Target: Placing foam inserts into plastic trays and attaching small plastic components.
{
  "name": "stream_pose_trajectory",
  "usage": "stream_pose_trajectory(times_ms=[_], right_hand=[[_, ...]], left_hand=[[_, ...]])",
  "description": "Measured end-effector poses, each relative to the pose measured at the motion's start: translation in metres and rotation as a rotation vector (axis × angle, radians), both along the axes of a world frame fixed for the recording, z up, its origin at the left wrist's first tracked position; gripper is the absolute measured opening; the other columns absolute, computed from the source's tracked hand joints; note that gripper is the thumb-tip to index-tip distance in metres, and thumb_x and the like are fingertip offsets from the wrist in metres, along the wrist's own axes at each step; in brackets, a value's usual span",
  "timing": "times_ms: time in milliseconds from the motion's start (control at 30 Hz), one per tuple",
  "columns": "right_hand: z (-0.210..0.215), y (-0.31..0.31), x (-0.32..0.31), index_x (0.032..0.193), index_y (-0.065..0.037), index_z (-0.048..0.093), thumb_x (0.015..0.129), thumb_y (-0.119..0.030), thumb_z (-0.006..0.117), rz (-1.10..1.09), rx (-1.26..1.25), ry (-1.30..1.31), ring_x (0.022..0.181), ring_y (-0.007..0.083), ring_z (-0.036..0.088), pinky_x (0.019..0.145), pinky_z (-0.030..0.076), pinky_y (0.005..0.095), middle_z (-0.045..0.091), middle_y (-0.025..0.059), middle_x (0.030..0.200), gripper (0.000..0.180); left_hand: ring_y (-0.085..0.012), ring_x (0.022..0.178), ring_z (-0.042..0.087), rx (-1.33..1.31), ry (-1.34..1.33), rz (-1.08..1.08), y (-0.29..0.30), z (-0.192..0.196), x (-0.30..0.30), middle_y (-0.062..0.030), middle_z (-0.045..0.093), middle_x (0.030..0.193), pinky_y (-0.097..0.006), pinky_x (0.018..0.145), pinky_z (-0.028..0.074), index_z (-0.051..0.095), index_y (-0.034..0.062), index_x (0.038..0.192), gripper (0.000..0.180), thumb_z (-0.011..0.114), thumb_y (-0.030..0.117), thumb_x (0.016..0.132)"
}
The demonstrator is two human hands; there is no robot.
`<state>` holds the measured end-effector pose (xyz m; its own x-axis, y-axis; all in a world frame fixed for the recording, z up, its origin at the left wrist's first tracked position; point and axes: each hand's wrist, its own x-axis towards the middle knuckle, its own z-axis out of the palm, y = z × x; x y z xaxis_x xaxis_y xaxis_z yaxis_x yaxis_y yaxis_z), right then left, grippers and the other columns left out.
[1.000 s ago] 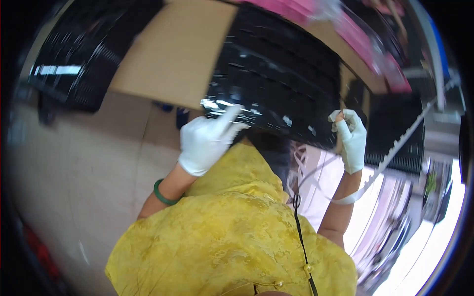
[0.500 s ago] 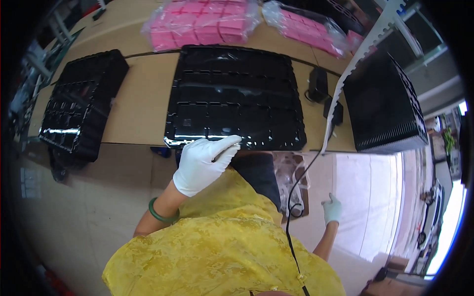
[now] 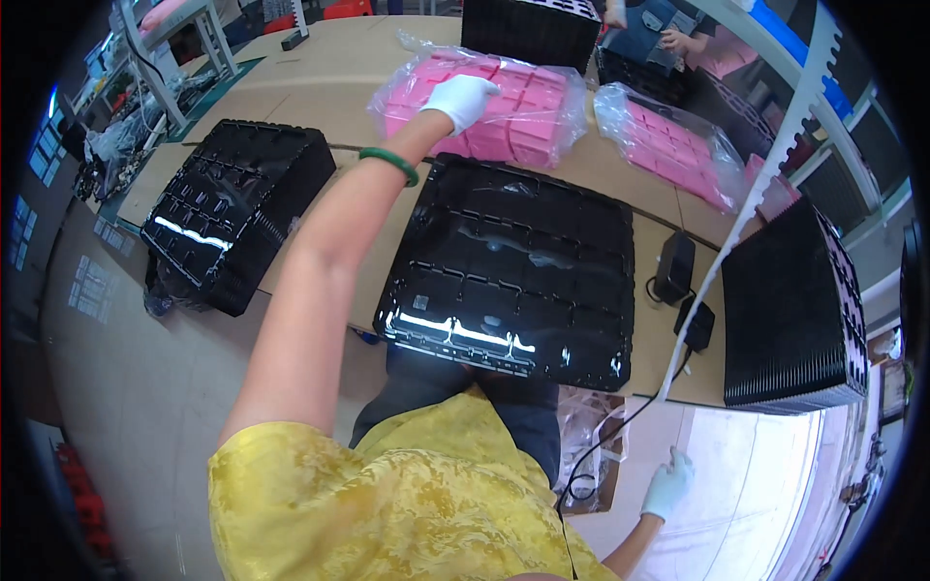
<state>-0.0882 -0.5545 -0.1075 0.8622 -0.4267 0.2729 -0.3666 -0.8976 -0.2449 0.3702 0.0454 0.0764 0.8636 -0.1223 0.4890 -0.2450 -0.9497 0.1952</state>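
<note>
My left hand, in a white glove, reaches across the table with its fingers stretched over a pink tray stack in clear plastic wrap. Whether the fingertips press the wrap, I cannot tell. Just in front of me lies a shiny black plastic tray with moulded pockets. My left forearm, with a green bangle, passes over the gap between it and a stack of black trays at the left. Low at the right, off the table, my gloved right hand hangs with fingers apart, holding nothing.
At the right a tall stack of black trays stands behind a notched white upright. Black power adapters and a cable lie beside it. A second wrapped pink stack sits farther back. Beyond are another person's hands.
My left hand has left the near edge of the black tray and moved forward over the wrapped pink stack. The view has tilted up, showing more of the table's far side.
</note>
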Motion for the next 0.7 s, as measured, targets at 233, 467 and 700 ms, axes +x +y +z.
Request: stream_pose_trajectory(times_ms=[233,467,700], right_hand=[[0.105,0.075,0.013,0.127,-0.004,0.07,0.097,-0.017,0.063,-0.533,0.298,0.136,0.091,0.0316,0.068,0.086,0.052,0.0425,0.072,0.0184,0.102,0.033],[0.08,0.059,0.042,0.122,-0.005,0.072,0.098,-0.013,0.064,-0.011,-0.1,-0.069,0.091,0.0301,0.066,0.085,0.052,0.0425,0.069,0.015,0.099,0.027],[0.112,0.09,0.072,0.113,-0.007,0.076,0.093,-0.003,0.069,0.159,-0.131,-0.105,0.087,0.026,0.066,0.08,0.053,0.0386,0.069,0.0111,0.096,0.021]], left_hand=[[-0.0344,0.113,0.069,0.247,0.493,0.119,0.058,0.005,0.042,-0.0162,0.072,0.126,-0.042,0.099,0.054,0.07,0.0148,0.132,0.057,0.079,0.038,0.081],[-0.0354,0.113,0.067,0.133,0.4,-0.004,0.044,-0.007,0.014,-0.0205,0.07,0.125,-0.041,0.101,0.051,0.069,0.0053,0.129,0.068,0.084,0.043,0.074],[-0.0139,0.072,0.071,-0.155,0.38,-0.003,0.076,0.012,0.015,-0.0078,0.076,0.082,-0.03,0.068,0.058,0.078,0.0004,0.097,0.024,0.076,0.024,0.092]])
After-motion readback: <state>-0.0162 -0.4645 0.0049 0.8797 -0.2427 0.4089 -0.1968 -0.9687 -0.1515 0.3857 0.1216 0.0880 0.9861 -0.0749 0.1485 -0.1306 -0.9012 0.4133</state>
